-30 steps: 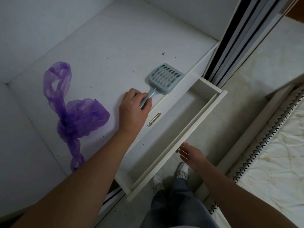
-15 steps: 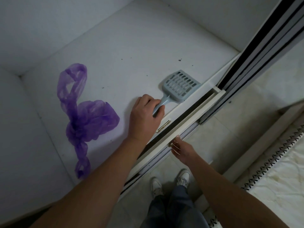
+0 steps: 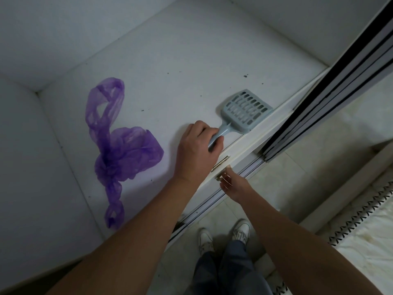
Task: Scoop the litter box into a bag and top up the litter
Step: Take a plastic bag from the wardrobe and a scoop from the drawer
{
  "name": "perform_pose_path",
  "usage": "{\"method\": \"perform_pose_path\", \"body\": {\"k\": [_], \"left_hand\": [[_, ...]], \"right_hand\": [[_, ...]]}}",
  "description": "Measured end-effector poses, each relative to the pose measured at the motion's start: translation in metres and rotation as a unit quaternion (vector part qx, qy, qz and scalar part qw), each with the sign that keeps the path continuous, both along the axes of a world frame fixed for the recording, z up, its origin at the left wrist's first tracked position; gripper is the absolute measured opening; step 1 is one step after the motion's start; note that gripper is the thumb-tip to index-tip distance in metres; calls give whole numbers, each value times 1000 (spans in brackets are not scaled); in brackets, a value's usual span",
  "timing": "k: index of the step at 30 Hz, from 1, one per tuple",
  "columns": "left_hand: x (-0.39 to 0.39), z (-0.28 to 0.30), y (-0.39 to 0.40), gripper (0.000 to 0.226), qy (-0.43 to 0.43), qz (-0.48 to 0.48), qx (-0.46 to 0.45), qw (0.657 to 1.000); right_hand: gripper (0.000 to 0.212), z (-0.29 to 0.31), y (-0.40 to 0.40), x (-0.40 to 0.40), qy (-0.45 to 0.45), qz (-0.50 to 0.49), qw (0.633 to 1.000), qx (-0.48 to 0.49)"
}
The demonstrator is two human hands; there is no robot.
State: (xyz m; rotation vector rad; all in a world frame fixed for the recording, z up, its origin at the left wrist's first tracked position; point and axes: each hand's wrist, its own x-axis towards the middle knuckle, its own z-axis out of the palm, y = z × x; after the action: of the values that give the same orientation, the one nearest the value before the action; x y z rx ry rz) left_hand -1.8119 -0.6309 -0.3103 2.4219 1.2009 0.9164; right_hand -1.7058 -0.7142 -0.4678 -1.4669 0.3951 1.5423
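A grey-blue slotted litter scoop [image 3: 246,110] lies flat on the white shelf [image 3: 180,60], close to its front edge. My left hand [image 3: 197,145] grips the scoop's handle. A crumpled purple plastic bag [image 3: 121,150] lies on the shelf to the left of that hand, knotted in the middle and with its handle loops spread out. My right hand [image 3: 234,186] touches the front of the white drawer [image 3: 248,150] below the shelf edge, with relaxed fingers at a small brass handle. The drawer is pushed in. No litter box is in view.
Dark crumbs are scattered over the shelf. Sliding door panels with black edges [image 3: 331,90] stand at the right on a floor track. A bed with a patterned border [image 3: 370,233] is at lower right. My white shoes [image 3: 223,235] stand on the pale tiled floor.
The drawer went from wide open to pushed in, with my right hand following its front inward. My left hand stays on the scoop handle.
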Motion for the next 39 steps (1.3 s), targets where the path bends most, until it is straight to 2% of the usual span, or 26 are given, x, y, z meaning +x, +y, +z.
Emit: {"method": "perform_pose_path", "body": {"k": [3, 7, 13, 20, 25, 28, 32, 37, 39], "left_hand": [[0, 0, -1, 15, 7, -1, -1, 1000], [-1, 1, 1, 15, 9, 0, 3, 1000], [-2, 3, -1, 17, 18, -2, -9, 1000], [-2, 9, -5, 15, 7, 0, -20, 1000], [-2, 10, -6, 16, 12, -1, -24, 1000], [-2, 6, -3, 16, 12, -3, -15, 1000], [-4, 0, -2, 17, 14, -7, -6, 1000], [0, -3, 1, 16, 9, -5, 6, 1000], [1, -3, 2, 16, 9, -10, 2, 1000]], "right_hand": [[27, 2, 1, 2, -42, 23, 999, -14], [38, 16, 3, 3, -94, 63, 994, -9], [18, 51, -8, 4, -136, 48, 989, 18], [18, 85, -25, 12, -195, 38, 977, 82], [14, 65, -25, -3, -129, -2, 990, 63], [16, 50, -13, -17, -59, -61, 995, 52], [22, 40, -10, -37, -18, -150, 987, 59], [26, 37, -7, -43, -45, -145, 987, 61], [21, 37, -2, -46, -52, -141, 988, 45]]}}
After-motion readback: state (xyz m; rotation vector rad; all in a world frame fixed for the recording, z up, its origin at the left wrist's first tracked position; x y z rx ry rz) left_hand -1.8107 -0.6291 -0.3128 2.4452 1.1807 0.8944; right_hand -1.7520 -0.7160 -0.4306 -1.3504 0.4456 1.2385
